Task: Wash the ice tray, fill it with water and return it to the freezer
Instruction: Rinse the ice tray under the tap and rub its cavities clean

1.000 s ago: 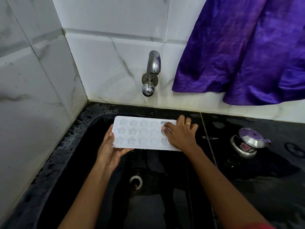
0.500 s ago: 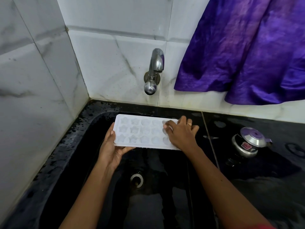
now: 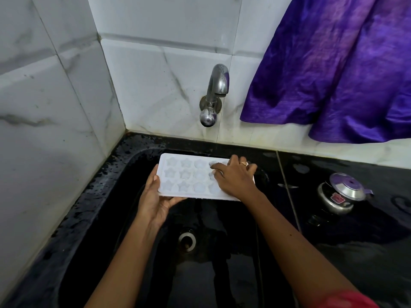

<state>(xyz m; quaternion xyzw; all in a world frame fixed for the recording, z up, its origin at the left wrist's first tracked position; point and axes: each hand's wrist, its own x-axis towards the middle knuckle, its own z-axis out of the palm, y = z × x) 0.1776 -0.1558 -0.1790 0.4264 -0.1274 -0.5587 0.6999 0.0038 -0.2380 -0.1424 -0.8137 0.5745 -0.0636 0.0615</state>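
Since the earlier frame the fingertips of the right hand [image 3: 235, 178] are being drawn a little further across the ice tray [image 3: 184, 174], toward the left hand [image 3: 155, 201]. The right hand is being laid flat over the tray's right end, its fingers lightly bent and pressed onto the moulded cells, with nothing being closed round; a ring [image 3: 244, 163] is being worn on one finger. The tray's opposite end is being held by the left hand, the thumb being set along the short edge and the palm being cupped beneath. The tray is being kept level between the two hands, cells upward, star and round shapes being shown. Whether water is lying in the cells cannot be told.

Below both hands the black sink [image 3: 106, 181] is being looked into, and its drain [image 3: 187, 241] is being seen just beneath the wrists. Beyond the fingertips, a metal tap [image 3: 214, 94] is being carried by the tiled wall [image 3: 55, 96]; no stream is being seen from it. Outward from the right hand, a small steel pot [image 3: 340, 196] with a lid is being kept on the black counter [image 3: 378, 241], and above it a purple cloth [image 3: 333, 74] is being hung against the wall.
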